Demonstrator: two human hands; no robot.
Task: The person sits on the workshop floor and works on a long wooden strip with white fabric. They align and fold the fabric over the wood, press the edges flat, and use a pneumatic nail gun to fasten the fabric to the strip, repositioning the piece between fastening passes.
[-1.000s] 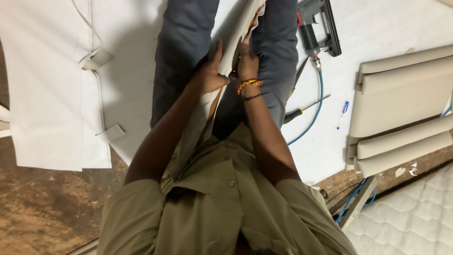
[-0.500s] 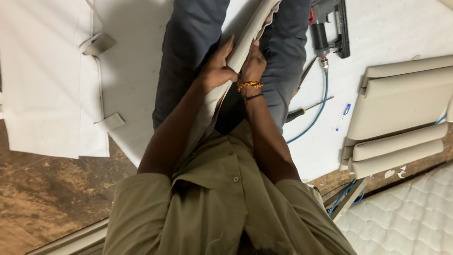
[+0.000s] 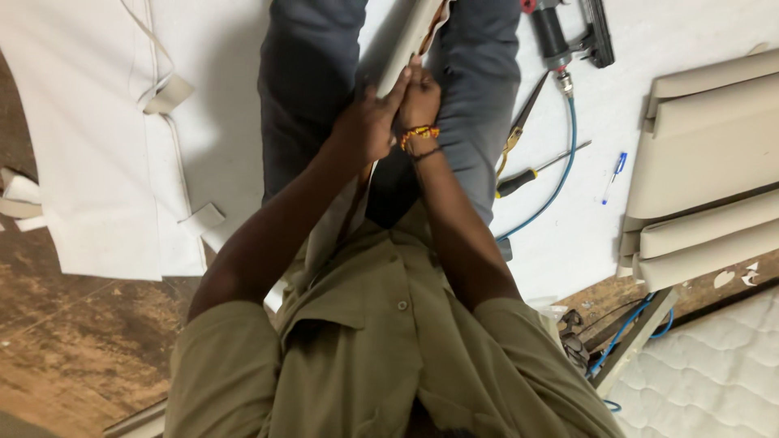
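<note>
Where both hands [image 3: 398, 113] grip, beige padded panel [image 3: 406, 40] cut off above

Worn wood floor [image 3: 73, 341], white sheet [image 3: 89, 162] & quilted mattress [image 3: 714, 389]

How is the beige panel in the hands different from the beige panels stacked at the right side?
The held panel stands on edge between the legs, gripped by the left hand and right hand; the stacked panels lie flat on the white sheet, untouched. The held panel shows a narrow edge with brownish backing; the stacked panels show broad padded faces. Both are beige and upholstered.
</note>
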